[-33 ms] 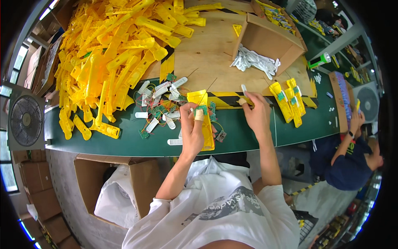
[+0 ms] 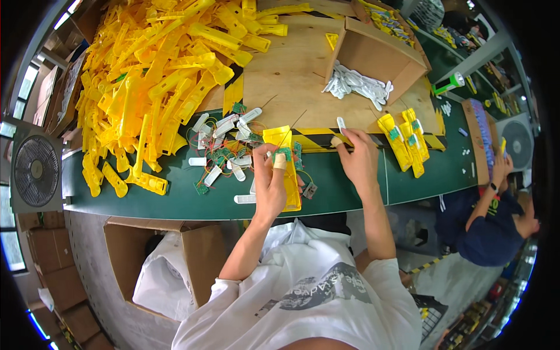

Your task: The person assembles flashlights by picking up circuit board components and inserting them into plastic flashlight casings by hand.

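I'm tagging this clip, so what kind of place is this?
Probably a small factory assembly line: a big heap of yellow plastic casings on a green workbench, small green circuit boards, and another worker seated alongside.

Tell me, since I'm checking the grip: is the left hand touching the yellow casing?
Touching. The head view shows the left hand lying on the yellow casing, its fingers pressing a green board against it.

One head-worn fisheye camera, looking steeply down from above the person's own chest at the green table [image 2: 175,201] close below. It faces forward across the bench toward the yellow heap [image 2: 157,81] at far left. Edges curve at the dark rim. No second view shares this scene.
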Available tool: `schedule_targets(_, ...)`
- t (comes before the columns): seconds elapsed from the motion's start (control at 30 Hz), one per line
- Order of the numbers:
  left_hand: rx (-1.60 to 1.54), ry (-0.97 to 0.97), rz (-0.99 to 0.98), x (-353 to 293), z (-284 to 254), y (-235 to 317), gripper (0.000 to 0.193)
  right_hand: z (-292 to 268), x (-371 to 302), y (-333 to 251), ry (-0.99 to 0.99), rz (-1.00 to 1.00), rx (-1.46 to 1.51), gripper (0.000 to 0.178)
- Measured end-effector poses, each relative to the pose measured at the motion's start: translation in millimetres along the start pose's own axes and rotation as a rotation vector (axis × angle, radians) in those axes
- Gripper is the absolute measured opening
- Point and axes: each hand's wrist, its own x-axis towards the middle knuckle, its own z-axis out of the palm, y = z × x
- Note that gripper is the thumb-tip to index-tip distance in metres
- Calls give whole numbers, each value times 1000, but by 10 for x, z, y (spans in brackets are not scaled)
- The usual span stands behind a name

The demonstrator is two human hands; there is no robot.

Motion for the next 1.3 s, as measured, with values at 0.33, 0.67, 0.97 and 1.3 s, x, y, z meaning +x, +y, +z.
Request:
schedule_targets(0.33,354,-32,151,-52,45,-35,22,49,380,101,-26,152,-236,22)
schedule_targets(0.67,349,-4,83,31,146,-60,32,-55,93,-96,-275,376,959,16)
schedule_targets(0.97,164,-44,20,19,196,-83,29,220,-285,-393,-391,437,1460,21)
schedule_targets(1.3,213,-29,38,-30,165,-110,24,82,-347,-698,-178,415,1215,30)
